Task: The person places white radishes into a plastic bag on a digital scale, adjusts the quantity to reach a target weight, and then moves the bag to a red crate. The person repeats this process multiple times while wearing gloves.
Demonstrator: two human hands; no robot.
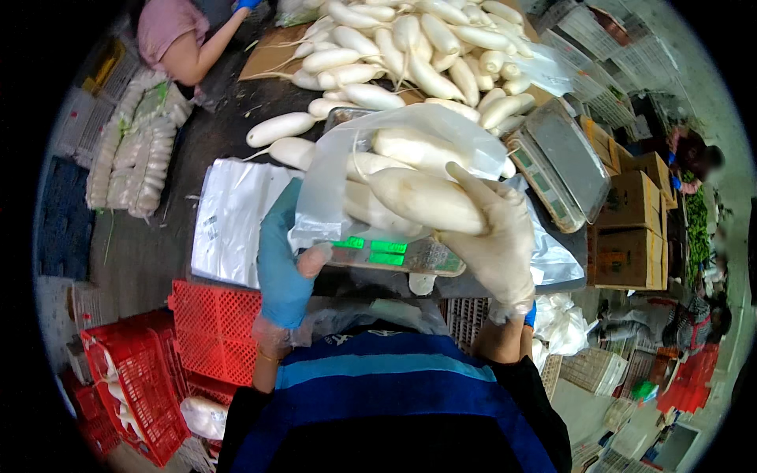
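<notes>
My left hand (pixel 291 260), in a blue glove with a bare-looking thumb tip, grips the edge of a clear plastic bag (pixel 322 201). In a whitish glove, my right hand (pixel 497 236) holds a white daikon radish (pixel 423 198) at the bag's mouth. More daikons (pixel 414 148) lie inside or behind the film, over a digital scale (pixel 414 263) with a lit green display. A stack of flat plastic bags (pixel 236 219) lies left of the scale. Beyond it, a large heap of loose daikons (pixel 432 77) covers the back of the dark table (pixel 177 236).
A second scale (pixel 562 165) stands to the right, near cardboard boxes (pixel 627 236). Bagged white produce (pixel 136 148) is stacked at the left. Red plastic crates (pixel 142 378) stand lower left. A person in a pink top (pixel 171 35) is at the upper left; others are at the far right.
</notes>
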